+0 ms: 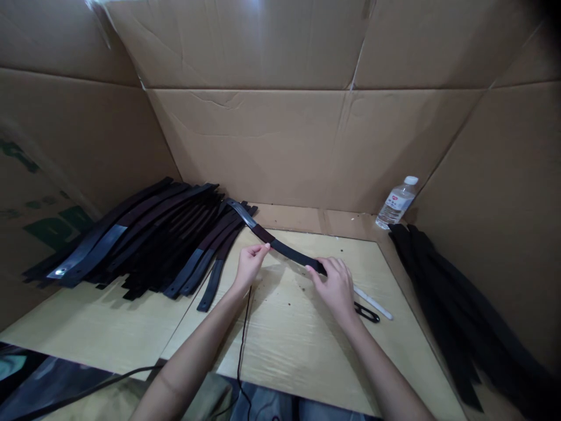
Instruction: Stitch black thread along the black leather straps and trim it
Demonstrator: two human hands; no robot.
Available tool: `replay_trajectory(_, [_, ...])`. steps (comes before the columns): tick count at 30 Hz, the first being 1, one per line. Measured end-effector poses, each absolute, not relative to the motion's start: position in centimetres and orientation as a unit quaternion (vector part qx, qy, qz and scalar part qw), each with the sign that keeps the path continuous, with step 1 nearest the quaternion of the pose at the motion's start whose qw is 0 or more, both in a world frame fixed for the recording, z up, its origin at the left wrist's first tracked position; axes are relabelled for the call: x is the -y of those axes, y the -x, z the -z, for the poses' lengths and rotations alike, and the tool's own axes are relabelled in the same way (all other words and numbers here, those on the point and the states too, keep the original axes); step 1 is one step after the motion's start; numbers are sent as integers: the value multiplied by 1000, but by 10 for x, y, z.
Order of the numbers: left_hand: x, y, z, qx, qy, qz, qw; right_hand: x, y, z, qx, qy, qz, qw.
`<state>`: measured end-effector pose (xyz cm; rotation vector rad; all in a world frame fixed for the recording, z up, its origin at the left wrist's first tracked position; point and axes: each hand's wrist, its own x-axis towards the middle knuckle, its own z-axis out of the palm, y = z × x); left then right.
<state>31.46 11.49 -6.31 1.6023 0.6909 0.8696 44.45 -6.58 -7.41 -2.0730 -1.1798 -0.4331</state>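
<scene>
A long, curved black strip (291, 252) slants across the middle of the board, its far end shiny. Dark brown wrapping (263, 234) covers a band along it. My right hand (333, 286) is closed around the strip's near right end. At the edge of the wrapping, my left hand (252, 266) pinches with thumb and forefinger. A thin dark brown cord (243, 345) hangs from below the left hand toward my lap. Beside my right wrist lie a black slotted tool (367, 313) and a white pen-like stick (374, 303).
A large heap of similar curved strips (144, 234) covers the left of the pale board (302, 351). More black strips (442, 292) lie along the right side. A water bottle (397, 203) stands at the back right. Cardboard walls (254, 146) enclose the back and sides.
</scene>
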Motion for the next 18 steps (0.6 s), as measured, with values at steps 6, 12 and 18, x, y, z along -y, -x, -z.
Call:
replay_trajectory(6, [-118,-319,68,-324,-691,-358,537,66,-443,76,458,795,174,358])
replay_trajectory(12, [-117,-319,67,-347,-684,-340,545,67,-443,78,456,805,179,335])
replay_trajectory(18, [-117,-320,65,-327,-656,-329,595,66,-443,79,459,806,172,333])
